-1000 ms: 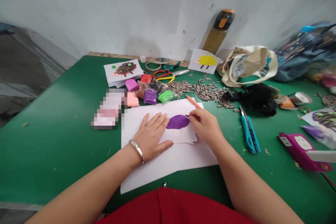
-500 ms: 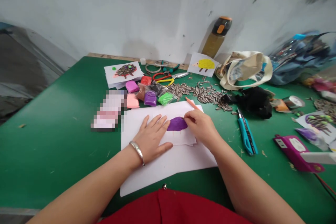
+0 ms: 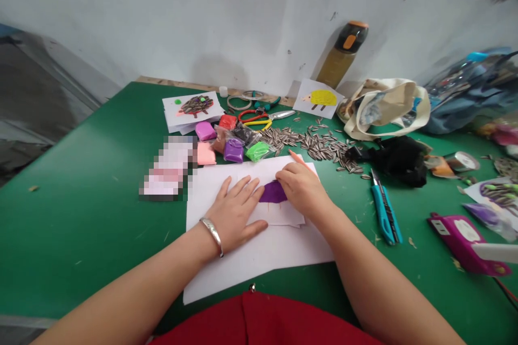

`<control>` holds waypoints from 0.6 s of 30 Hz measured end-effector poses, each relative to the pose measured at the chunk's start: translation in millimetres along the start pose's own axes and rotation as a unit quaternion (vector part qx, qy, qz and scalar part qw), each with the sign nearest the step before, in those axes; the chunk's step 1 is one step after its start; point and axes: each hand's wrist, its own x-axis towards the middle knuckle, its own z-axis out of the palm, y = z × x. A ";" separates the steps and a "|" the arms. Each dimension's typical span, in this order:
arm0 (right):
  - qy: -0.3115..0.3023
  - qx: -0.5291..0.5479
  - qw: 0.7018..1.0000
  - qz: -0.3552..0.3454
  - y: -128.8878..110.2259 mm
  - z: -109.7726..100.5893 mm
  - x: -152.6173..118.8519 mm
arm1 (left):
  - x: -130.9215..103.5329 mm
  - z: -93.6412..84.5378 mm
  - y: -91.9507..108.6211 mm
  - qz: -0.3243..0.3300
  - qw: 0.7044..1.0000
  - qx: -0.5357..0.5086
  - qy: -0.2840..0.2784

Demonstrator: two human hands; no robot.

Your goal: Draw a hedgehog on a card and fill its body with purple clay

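Note:
On white paper sheets (image 3: 230, 280) lies a flat purple clay shape (image 3: 272, 192) with two thin pencil-drawn lines beneath it. My left hand (image 3: 237, 210), a silver bangle on its wrist, rests flat with fingers spread, the fingertips at the shape's left edge. My right hand (image 3: 301, 188) is closed, thumb and fingers pinched together over the upper right edge of the clay. Whatever sits between those fingertips is hidden. Just behind the right hand an orange pencil (image 3: 298, 158) shows; I cannot tell whether the hand touches it.
Sunflower seeds (image 3: 324, 146) are scattered beyond the paper. Clay packets (image 3: 233, 150), scissors (image 3: 281, 115) and a blurred phone (image 3: 169, 167) lie at the left and back. To the right are a teal utility knife (image 3: 386, 213), a magenta device (image 3: 465, 245) and a cloth bag (image 3: 376, 110).
My right hand's fingertips have shifted left along the top of the purple clay, covering more of it. My left hand stays in place. The view has turned slightly.

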 end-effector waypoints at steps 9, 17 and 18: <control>0.008 -0.045 0.999 -0.019 -0.8 0.5 -0.6 | 0.3 -0.1 0.3 0.000 1.000 0.004 -0.010; 0.056 0.049 0.997 -0.004 5.5 2.1 -1.4 | -0.9 -0.6 -0.3 0.000 1.000 -0.002 -0.016; 0.068 0.071 0.995 0.009 6.4 1.1 -2.0 | -0.9 -0.8 -0.1 0.000 1.000 0.000 -0.016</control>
